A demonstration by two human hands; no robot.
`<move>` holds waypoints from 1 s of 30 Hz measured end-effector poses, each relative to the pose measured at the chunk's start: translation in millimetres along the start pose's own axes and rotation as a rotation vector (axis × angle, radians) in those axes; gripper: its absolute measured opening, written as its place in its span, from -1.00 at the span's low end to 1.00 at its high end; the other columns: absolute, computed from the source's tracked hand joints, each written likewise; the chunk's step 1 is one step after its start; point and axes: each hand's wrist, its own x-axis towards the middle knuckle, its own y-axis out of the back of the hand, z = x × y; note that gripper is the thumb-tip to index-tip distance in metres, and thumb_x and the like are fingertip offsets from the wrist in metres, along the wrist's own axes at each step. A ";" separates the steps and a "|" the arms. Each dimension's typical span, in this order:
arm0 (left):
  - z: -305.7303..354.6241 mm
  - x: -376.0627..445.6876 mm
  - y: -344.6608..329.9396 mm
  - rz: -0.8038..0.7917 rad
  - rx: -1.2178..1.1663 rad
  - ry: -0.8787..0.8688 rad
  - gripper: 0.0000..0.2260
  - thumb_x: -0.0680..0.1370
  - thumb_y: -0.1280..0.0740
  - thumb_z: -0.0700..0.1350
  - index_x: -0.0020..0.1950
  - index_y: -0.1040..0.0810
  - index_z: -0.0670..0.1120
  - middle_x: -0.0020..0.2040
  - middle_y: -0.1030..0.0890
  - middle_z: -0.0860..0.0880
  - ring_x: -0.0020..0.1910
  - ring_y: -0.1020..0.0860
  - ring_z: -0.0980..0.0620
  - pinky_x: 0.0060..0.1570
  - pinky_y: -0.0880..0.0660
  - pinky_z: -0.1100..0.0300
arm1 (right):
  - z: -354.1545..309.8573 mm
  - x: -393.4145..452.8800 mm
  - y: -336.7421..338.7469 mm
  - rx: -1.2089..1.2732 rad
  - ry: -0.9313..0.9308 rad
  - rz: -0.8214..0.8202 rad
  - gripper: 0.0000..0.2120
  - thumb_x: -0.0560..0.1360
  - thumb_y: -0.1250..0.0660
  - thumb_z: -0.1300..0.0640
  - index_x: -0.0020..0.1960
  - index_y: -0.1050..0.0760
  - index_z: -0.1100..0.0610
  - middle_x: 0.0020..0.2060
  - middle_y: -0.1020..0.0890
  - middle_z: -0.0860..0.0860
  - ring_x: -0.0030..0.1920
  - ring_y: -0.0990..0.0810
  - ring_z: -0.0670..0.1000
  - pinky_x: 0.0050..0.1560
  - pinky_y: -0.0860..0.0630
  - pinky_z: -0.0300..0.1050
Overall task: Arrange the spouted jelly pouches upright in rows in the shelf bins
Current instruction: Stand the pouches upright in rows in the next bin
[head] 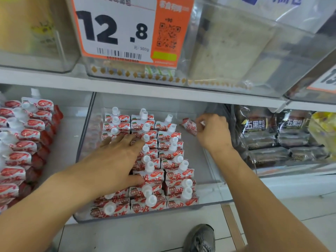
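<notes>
- A price sign (116, 30) overhead reads "12.8", with an orange QR panel.
- The clear middle bin (209, 203) holds jelly pouches (171, 171) upright in rows, red strawberry print, white caps.
- Dark bread packs (258, 131) at right read "五黑".
- The left hand (116, 157) lies flat, fingers straight, on the rows.
- The right hand (212, 131) pinches one loose pouch (190, 125) at the bin's back.

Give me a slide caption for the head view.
Left hand steadies pouch rows while right hand places another pouch.
</notes>
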 end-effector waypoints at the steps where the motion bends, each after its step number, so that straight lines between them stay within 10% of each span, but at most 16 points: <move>1: -0.1 -0.1 0.1 0.006 -0.006 -0.004 -0.15 0.44 -0.28 0.35 0.56 0.07 0.04 0.55 -0.05 0.02 0.53 -0.06 0.00 0.50 -0.08 0.00 | -1.8 1.3 1.8 0.030 -0.014 0.021 -0.78 0.48 -0.33 0.31 0.07 -0.65 0.15 -0.03 -0.70 0.22 0.04 -0.64 0.27 0.03 -0.58 0.00; 7: 3.4 -2.8 -1.3 0.007 0.015 0.003 -0.15 0.47 -0.25 0.33 0.56 0.13 0.04 0.56 -0.01 0.00 0.54 -0.04 -0.04 0.51 -0.03 -0.02 | -19.6 25.5 -4.9 0.089 0.163 0.053 -0.84 0.55 -0.34 0.25 0.06 -0.65 0.11 -0.01 -0.71 0.12 0.01 -0.65 0.15 0.01 -0.54 -0.09; 15: 1.7 -4.8 -5.6 0.028 -0.011 0.015 -0.16 0.48 -0.21 0.35 0.56 0.17 0.08 0.58 0.07 0.03 0.55 0.04 -0.01 0.53 0.02 -0.03 | -9.3 41.0 -22.1 0.262 0.159 -0.335 -0.57 0.45 -0.51 0.21 0.28 -0.51 0.02 0.19 -0.59 0.00 0.13 -0.59 0.03 0.24 -0.53 -0.04; 30: 4.0 -7.7 -2.5 0.027 0.010 0.002 -0.25 0.52 -0.16 0.32 0.56 0.09 0.03 0.58 0.02 -0.01 0.55 -0.01 -0.04 0.49 -0.07 -0.10 | -23.2 41.1 -32.9 0.430 0.095 -0.058 -0.70 0.38 -0.59 0.16 0.08 -0.62 0.10 0.00 -0.68 0.05 -0.01 -0.63 0.02 0.11 -0.56 -0.11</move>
